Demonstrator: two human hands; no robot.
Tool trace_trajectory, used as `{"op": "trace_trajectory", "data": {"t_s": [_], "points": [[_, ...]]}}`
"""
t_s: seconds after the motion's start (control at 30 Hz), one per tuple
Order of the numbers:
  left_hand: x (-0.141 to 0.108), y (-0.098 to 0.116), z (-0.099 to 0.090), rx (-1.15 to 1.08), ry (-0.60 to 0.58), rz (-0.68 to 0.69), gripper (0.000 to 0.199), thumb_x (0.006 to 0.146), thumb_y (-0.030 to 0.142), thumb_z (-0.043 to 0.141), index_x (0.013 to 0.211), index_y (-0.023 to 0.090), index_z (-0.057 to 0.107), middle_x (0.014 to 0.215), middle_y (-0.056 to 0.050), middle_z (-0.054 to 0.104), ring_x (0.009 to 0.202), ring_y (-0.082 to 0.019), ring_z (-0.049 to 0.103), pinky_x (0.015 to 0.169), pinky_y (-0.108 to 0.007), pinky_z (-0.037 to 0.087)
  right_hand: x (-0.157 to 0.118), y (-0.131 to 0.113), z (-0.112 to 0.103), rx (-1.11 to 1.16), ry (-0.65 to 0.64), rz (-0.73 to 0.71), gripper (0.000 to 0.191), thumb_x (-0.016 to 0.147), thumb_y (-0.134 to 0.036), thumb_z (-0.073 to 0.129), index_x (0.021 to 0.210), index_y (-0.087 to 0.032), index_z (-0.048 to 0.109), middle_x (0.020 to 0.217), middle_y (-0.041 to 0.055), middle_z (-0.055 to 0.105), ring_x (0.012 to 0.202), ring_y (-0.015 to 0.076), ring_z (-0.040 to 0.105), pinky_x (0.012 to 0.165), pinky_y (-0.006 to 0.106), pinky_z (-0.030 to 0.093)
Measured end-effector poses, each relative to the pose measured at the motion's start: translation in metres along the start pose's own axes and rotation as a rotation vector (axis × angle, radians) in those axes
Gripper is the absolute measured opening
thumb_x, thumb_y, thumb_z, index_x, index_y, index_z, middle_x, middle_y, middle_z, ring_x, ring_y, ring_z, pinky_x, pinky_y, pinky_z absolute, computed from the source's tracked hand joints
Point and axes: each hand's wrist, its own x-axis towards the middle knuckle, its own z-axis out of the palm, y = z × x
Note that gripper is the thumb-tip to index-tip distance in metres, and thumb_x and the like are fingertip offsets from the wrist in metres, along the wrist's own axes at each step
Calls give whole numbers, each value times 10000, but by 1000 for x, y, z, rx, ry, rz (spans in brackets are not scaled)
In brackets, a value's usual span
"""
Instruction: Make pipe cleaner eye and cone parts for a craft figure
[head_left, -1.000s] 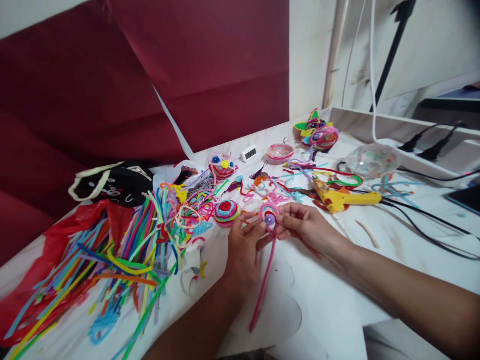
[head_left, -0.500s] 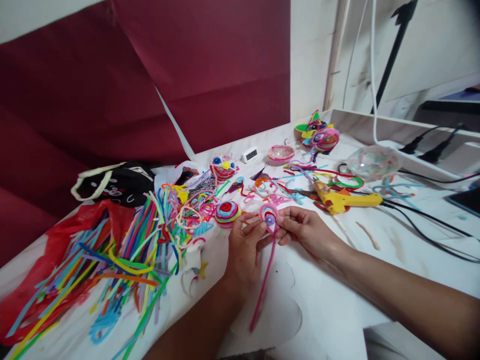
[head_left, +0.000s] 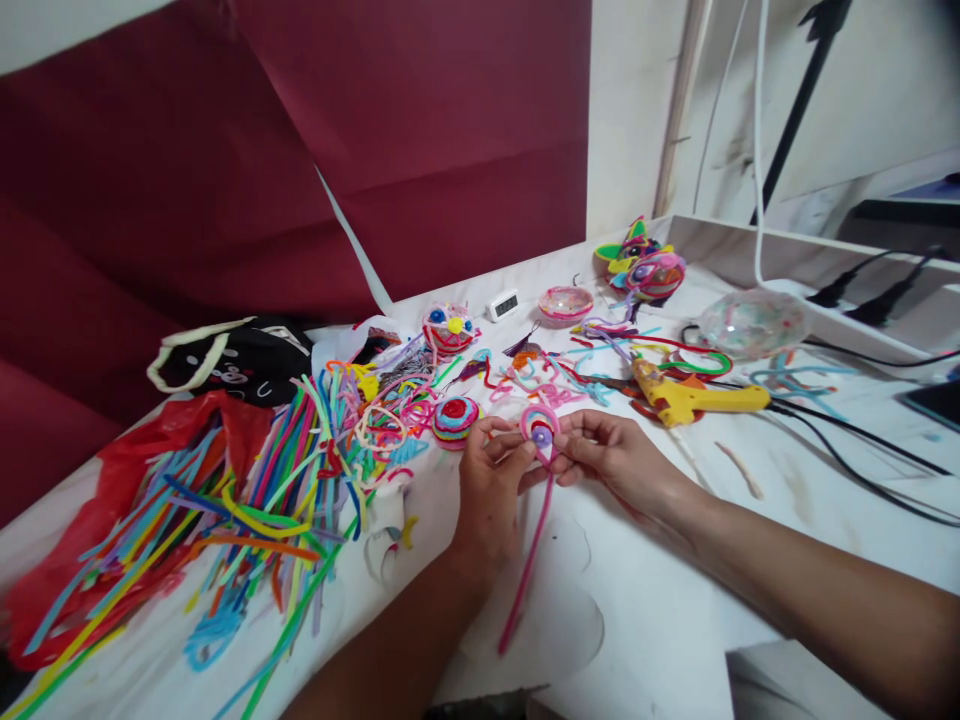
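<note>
Head view: L hand (head_left: 491, 490) + R hand (head_left: 611, 455) pinch pink loop (head_left: 541, 425), bare white tabletop (head_left: 660, 610) nearer.

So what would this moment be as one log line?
left hand: pinches pink loop piece | right hand: pinches same piece | pink stem: hangs below | yellow glue gun: lies right

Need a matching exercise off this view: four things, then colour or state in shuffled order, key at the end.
Things:
1. glue gun
2. digital clock
3. cloth bag
4. looped piece

Colour or state:
A. mostly black
B. held in the left hand and right hand
C. yellow
D. white, left of the shallow bowl

Pairs: 1-C, 2-D, 3-A, 4-B
</note>
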Motion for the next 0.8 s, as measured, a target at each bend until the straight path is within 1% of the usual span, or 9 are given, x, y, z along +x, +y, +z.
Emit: {"op": "trace_trajectory", "data": {"t_s": [0.1, 0.17, 0.37, 0.5, 0.6, 0.67, 0.8], "points": [[1, -2, -1, 30, -20, -1, 138, 723, 164, 667, 803, 156, 556, 771, 15, 615, 696, -101, 616, 639, -242, 551, 0, 0, -1, -8, 10, -4, 285, 588, -214, 780, 757, -148, 560, 564, -2, 641, 518, 106, 601, 506, 210, 525], [2, -3, -2, 47, -31, -10, 111, 726, 173, 668, 809, 144, 601, 782, 4, 626, 703, -100, 616, 654, -242, 552, 0, 0, -1, -12, 13, -11, 289, 585, -214, 780, 753, -152, 554, 544, -17, 622, 506, 108, 596, 490, 211, 520], [5, -2, -4, 55, -65, -49, 155, 703, 182, 699, 842, 147, 639, 809, -5, 661, 715, -105, 620, 683, -259, 552, -1, 0, -1, -42, 30, -12, 281, 592, -228, 771, 752, -149, 554, 551, -9, 623, 502, 111, 592, 458, 206, 503], [4, 0, -2, 62, -53, -85, 241, 631, 132, 744, 837, 153, 621, 758, 8, 683, 643, -90, 618, 646, -228, 532, -1, 0, -2, -44, 40, -16, 276, 594, -222, 766, 754, -153, 552, 534, -23, 604, 507, 113, 589, 454, 205, 498], [3, 0, -1, 61, -65, -92, 279, 609, 117, 754, 842, 156, 605, 744, 0, 697, 635, -106, 631, 640, -234, 521, -1, 1, -3, -51, 32, -22, 249, 615, -230, 748, 750, -153, 552, 553, -5, 626, 496, 108, 581, 448, 203, 486], [3, 0, -1, 56, -83, -80, 290, 599, 112, 758, 841, 156, 604, 771, -5, 700, 662, -115, 638, 650, -235, 512, -1, 1, -3, -66, 34, -35, 224, 638, -239, 729, 749, -153, 555, 556, 3, 628, 490, 107, 573, 425, 196, 461], [4, -1, -2, 55, -92, -47, 336, 551, 88, 779, 825, 164, 600, 812, 3, 691, 716, -122, 641, 668, -223, 488, -1, 0, -4, -93, 48, -54, 218, 650, -263, 719, 749, -154, 557, 520, -12, 596, 459, 94, 527, 376, 176, 390]]}}
